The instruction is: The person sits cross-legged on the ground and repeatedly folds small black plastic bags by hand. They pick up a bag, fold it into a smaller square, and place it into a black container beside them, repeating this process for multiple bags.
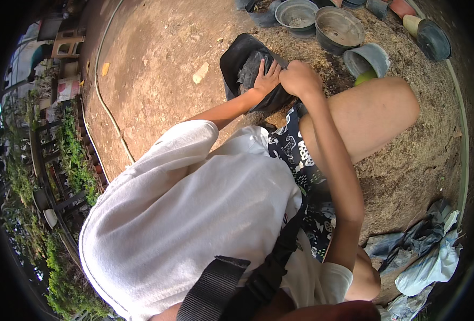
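On the bare soil stands a black plastic planter bag [231, 60] with its mouth open. Crumpled dark plastic [251, 68] shows inside it. My left hand [267, 80] lies flat against the bag's inner side, fingers spread. Right beside it, my right hand [300, 78] is closed in a fist around the bag's rim. The fingertips of that fist are turned out of sight. What lies at the bottom of the bag cannot be made out.
Plastic pots [339, 30] stand beyond the bag, and a grey pot [367, 60] lies tipped with something green at its mouth. A hose [100, 92] curves along the left. Plastic sacks [429, 261] lie at lower right. Plants [72, 148] grow at the left edge.
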`<state>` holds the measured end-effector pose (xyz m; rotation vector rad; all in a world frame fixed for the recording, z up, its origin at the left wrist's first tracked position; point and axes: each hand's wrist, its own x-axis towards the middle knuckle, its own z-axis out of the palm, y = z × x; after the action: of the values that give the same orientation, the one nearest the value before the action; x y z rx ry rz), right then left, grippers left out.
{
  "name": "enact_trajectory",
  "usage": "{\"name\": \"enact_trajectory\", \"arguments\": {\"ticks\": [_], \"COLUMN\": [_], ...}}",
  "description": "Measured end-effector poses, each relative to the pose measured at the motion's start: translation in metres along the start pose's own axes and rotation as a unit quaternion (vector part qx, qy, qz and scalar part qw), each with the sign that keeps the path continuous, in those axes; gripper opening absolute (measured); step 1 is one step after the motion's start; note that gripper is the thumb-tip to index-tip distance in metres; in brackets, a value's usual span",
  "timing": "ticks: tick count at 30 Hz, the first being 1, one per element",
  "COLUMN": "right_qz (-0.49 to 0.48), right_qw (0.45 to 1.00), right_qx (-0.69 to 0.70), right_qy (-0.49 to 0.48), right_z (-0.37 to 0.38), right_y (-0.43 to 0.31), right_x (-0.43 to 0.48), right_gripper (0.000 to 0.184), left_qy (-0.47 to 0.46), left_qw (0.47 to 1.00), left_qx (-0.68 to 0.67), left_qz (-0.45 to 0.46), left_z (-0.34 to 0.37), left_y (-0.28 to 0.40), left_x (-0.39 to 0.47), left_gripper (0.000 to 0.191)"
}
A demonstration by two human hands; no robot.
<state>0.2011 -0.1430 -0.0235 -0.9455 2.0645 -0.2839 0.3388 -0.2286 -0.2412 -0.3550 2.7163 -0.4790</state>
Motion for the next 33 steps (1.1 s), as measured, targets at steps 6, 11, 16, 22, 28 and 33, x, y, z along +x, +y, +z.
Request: {"name": "enact_trajectory", "arguments": {"ticks": [6,11,16,22,28,33], "right_qz": [0.014,0.001,-0.059,-0.068,-0.081,-0.084], "right_qw": [1.0,0.995,0.991,0.987,0.983,0.981], "right_qx": [0.013,0.079,0.072,0.063,0.071,0.07], "right_qy": [0.006,0.067,0.092,0.129,0.148,0.162], "right_z": [0.001,0.002,0.045,0.086,0.071,0.062], "right_y": [-0.011,-0.005,-0.01,-0.004,0.016,0.027], "right_x": [0.002,0.014,0.053,0.115,0.12,0.119], "right_gripper": [0.04,0.038,0.029,0.031,0.027,0.024], "left_qy": [0.005,0.055,0.106,0.094,0.072,0.057], "left_qw": [0.94,0.733,0.868,0.892,0.903,0.909], "left_qx": [-0.341,-0.652,-0.483,-0.435,-0.406,-0.389], "left_qz": [-0.016,-0.187,-0.042,0.076,0.118,0.141], "left_z": [-0.059,-0.111,-0.107,-0.123,-0.14,-0.148], "left_y": [-0.044,-0.053,-0.045,0.02,0.021,0.018], "left_x": [-0.02,-0.015,0.031,0.102,0.118,0.131], "left_gripper": [0.045,0.037,0.035,0.034,0.032,0.031]}}
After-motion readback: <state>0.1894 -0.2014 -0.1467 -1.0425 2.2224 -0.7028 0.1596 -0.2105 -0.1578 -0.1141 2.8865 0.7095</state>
